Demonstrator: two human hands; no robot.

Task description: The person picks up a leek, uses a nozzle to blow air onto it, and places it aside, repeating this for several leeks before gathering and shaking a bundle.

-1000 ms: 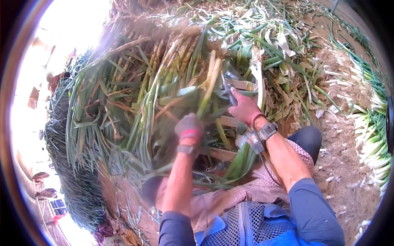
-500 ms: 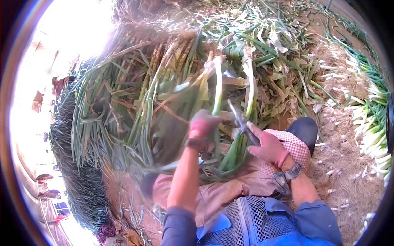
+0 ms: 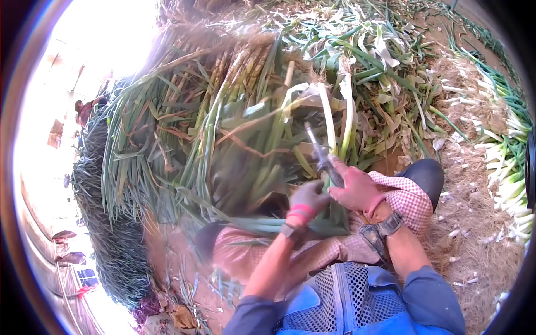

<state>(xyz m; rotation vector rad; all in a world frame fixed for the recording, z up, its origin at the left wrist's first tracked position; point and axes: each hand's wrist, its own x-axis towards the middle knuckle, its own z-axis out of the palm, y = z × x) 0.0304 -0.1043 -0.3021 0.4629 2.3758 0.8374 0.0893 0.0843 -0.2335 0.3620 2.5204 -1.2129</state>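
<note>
Two long green onions (image 3: 326, 114) stand with their white root ends up, and their lower leaves pass behind my hands. A peeled-back strip of skin (image 3: 291, 103) hangs to the left of the nearer one. My left hand (image 3: 310, 200), gloved with a pink cuff, is closed low at the green leaves; its grip is partly hidden. Close beside it, my right hand (image 3: 355, 188), in a pink glove, wraps round the dark handle of a tool (image 3: 319, 151) with a slim metal tip. That tip points up and left, beside the white stems.
A big heap of unpeeled green onions (image 3: 223, 100) lies ahead and left. Stripped leaves (image 3: 385, 61) pile up at the back. On the right are cut roots (image 3: 463, 206) and a row of peeled onions (image 3: 511, 178). Another person (image 3: 85, 111) is far left.
Both onions and my left hand have shifted right, the hand also lower and closer to my right hand. The peeled strip now hangs away from the stem. The tool stays in my right hand.
</note>
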